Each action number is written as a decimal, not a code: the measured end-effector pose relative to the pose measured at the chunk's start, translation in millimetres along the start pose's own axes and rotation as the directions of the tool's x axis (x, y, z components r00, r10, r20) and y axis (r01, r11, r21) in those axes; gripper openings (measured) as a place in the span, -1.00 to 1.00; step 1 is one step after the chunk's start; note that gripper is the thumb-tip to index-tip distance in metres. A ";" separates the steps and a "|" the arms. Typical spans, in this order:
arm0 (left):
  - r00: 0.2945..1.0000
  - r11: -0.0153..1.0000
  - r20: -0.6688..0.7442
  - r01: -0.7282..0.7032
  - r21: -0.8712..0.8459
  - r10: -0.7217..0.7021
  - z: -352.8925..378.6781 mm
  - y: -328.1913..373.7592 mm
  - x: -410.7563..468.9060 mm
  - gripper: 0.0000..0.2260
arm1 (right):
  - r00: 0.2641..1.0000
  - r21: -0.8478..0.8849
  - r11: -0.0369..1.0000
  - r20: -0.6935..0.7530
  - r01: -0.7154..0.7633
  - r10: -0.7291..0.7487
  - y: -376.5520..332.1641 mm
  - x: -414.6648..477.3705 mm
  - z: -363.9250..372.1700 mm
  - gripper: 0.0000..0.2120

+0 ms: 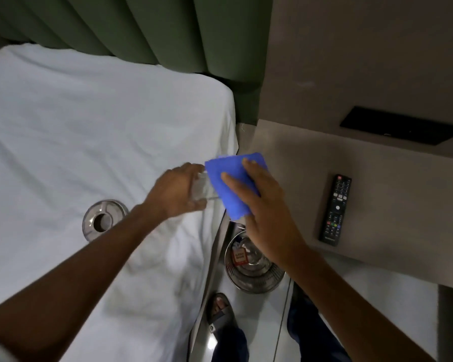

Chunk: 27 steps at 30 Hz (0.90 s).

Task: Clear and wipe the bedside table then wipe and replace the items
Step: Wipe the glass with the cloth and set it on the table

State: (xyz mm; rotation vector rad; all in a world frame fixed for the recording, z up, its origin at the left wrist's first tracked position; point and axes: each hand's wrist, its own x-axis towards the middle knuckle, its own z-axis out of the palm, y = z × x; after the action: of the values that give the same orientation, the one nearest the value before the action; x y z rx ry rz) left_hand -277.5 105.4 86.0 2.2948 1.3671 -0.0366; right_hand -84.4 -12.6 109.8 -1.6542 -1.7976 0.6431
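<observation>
Spreading over the left half, the bed (89,121) has a soft white sheet, wrinkled, with a rounded corner. Behind it, the headboard (168,30) is green, padded, in vertical channels. On the right, the table (377,184) is a flat matte beige slab, smooth and hard, against a wall of the same tone with a black rectangular panel (403,126) set in it. Down on the glossy tiled floor between bed and table stands a round metal bin (254,267), ribbed rim, scraps inside. On the table near its front edge lies a remote (336,207), a slim black plastic bar with small coloured buttons. On the sheet sits a round shiny metal ashtray (104,220), dished with a centre hole. The left hand (178,189) wraps fingers and thumb around a clear glass (204,188), held sideways above the bed's edge; blurred. The right hand (264,197) presses a folded blue cloth (233,186), soft microfibre, against the glass, fingers slightly spread on the cloth. A sandalled foot (220,312) shows below.
</observation>
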 end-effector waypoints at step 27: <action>0.999 0.971 -0.004 0.044 -0.235 -0.046 91.1 121.6 -29.4 -0.29 | 0.672 0.650 0.499 0.025 -0.573 0.740 93.2 -69.2 -39.9 -0.75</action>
State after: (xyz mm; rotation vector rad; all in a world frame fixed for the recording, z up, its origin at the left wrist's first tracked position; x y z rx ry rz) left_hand -171.4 -3.6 57.9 2.0696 1.3506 0.1159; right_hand 11.9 -73.6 64.3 -1.7973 -0.5523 1.1373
